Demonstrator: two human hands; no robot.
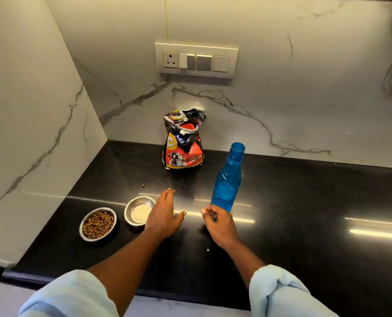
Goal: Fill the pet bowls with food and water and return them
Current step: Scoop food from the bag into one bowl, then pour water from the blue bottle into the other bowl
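head view is showing 2 steel bowls lower left: kibble bowl point(98, 224) filled, second bowl point(139, 213) seemingly awaiting water. left hand point(165, 215) is hovering released beside it; right hand point(215, 221) is clenching something small, perhaps a cap, below the uncapped blue bottle point(227, 179) at centre. next: pouring steadily.
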